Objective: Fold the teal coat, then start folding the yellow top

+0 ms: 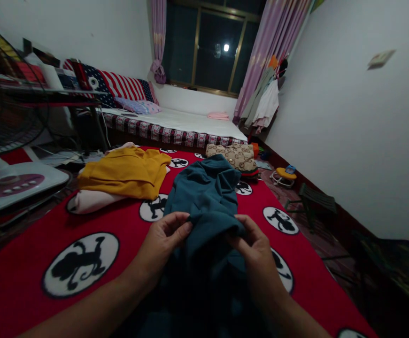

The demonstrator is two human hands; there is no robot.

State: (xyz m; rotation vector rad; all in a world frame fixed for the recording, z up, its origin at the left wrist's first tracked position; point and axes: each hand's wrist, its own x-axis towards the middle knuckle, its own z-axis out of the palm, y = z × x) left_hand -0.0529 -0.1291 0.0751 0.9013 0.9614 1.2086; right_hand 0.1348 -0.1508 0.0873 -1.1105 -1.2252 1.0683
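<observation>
A dark teal garment (pixel 206 197) lies bunched on a red blanket (pixel 24 249) printed with black-and-white cartoon circles. My left hand (pixel 164 241) pinches a fold of the teal cloth at its near left side, fingers closed on it. My right hand (pixel 255 246) grips the same cloth at the near right, fingers curled around the fabric. The cloth rises between the two hands and trails toward me over my forearms.
A yellow garment (pixel 127 171) lies on a pale pink one (pixel 91 199) at the left. A patterned beige bundle (pixel 234 157) sits behind. A fan (pixel 7 117) stands at far left, a bed (pixel 183 124) under the window, a small stool (pixel 312 199) at right.
</observation>
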